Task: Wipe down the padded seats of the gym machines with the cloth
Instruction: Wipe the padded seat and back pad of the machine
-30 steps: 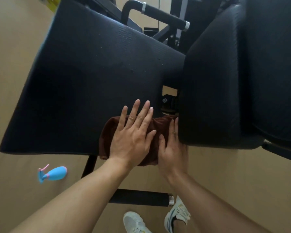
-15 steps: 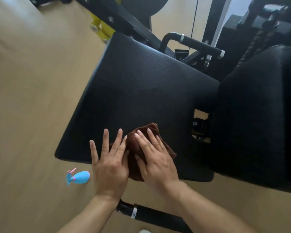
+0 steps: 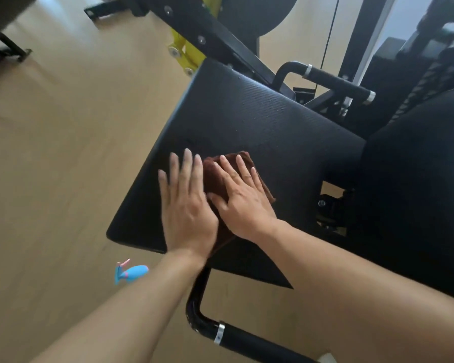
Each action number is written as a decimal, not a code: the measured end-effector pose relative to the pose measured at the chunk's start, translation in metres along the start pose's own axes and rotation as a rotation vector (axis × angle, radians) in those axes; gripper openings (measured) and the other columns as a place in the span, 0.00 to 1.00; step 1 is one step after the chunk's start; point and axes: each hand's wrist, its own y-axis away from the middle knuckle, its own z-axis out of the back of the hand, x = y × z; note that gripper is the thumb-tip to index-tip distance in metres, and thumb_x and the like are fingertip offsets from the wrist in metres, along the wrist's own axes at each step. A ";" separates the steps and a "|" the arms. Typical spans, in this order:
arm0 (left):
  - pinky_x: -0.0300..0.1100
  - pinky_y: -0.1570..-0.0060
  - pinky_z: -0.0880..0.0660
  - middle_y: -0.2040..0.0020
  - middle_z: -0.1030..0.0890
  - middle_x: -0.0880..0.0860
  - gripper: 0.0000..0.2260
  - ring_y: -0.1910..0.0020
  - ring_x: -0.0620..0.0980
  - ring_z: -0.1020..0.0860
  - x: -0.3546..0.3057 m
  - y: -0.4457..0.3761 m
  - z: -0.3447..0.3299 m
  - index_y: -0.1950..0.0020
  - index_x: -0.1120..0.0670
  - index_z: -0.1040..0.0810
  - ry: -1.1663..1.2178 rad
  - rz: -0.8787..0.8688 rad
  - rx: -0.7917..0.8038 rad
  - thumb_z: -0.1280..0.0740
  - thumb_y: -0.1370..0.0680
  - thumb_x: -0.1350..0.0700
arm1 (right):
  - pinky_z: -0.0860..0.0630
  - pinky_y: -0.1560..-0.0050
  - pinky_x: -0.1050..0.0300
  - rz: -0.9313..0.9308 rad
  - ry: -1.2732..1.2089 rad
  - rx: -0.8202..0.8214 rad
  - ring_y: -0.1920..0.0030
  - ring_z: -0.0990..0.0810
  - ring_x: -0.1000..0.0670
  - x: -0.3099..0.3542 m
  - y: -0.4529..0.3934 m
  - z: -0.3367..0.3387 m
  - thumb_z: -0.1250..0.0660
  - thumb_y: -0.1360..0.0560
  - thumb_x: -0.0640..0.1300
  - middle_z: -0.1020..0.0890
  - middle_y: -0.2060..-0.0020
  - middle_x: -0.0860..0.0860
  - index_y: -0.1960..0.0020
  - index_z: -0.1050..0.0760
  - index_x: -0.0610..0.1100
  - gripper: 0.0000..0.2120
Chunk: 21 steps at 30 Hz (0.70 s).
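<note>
- Tan flooring (image 3: 63, 153) fills the background, and the black seat (image 3: 260, 132) of a gym machine stands over it, with a second pad (image 3: 417, 166) just beside it at its right end.
- On the seat, in its near-left part, lies the brown cloth (image 3: 247, 163), bunched in folds.
- Both hands are flat with the fingers stretched out, not closed around anything: the right hand (image 3: 243, 197) presses on top of the cloth, and the left hand (image 3: 186, 203) lies just beside it, over the cloth's left edge and partly on the bare seat.
- So the cloth is under the palms, held by pressure only; its far corner shows beyond the right fingertips.
- I judge that the wiping of this seat is in the middle: small droplets shine on the far part of the seat, so that part seems not yet wiped.
- Whether the second pad is wiped, I cannot tell.
- Near the seat's left corner, on the floor, lies a blue spray bottle (image 3: 130, 273), not in use.
</note>
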 end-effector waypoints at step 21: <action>0.49 0.21 0.63 0.17 0.61 0.53 0.31 0.19 0.50 0.63 0.055 -0.039 0.008 0.18 0.55 0.63 -0.060 0.232 0.338 0.50 0.16 0.47 | 0.67 0.25 0.62 0.284 0.065 0.125 0.19 0.60 0.56 0.054 -0.091 0.011 0.47 0.14 0.51 0.48 0.18 0.57 0.18 0.49 0.50 0.27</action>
